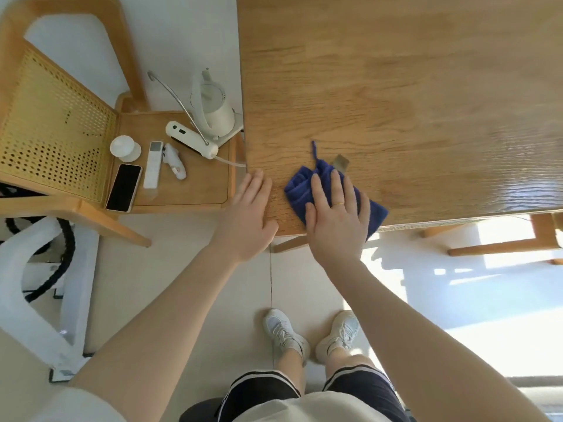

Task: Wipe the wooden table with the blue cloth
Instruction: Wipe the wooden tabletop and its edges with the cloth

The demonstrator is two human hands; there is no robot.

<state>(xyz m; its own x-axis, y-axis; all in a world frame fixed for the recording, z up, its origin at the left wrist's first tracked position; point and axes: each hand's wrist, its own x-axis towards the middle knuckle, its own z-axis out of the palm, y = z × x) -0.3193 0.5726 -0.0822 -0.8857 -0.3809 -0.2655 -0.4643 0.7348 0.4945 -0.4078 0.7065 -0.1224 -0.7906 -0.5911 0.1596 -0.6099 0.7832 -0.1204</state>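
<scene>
- The right hand point(335, 214) lay flat on the blue cloth point(300, 190), its fingers straight and slightly spread, pressing down rather than curling round it; a thin gold ring point(338, 204) showed on one finger.
- The cloth was bunched near the lower middle of the frame, at the near left corner of the wooden table point(396, 86); the hand hid its middle, and its right end reached the table's near edge.
- A thin blue loop point(314, 150) trailed from the cloth's far end across the wood.
- A small greyish tab point(341, 162) stuck out from behind the cloth; what it was could not be made out.
- The left hand point(248, 214) rested with its fingers straight and close together, holding nothing, its fingertips touching the table's left corner edge.
- The table's far and right parts were cut off by the frame, and its right side was washed by glare.
- At left of the frame, a wooden chair point(54, 132) with a cane back carried on its seat a smartphone point(124, 187), a white remote control point(153, 165), a small white lidded cup point(125, 147), a white electric kettle point(214, 109) and a white handheld device point(190, 138) of unclear kind.
- A white object point(39, 312) at lower left was blurred and partly cut off.
- White sneakers point(285, 333) stood on the pale floor at lower middle.
</scene>
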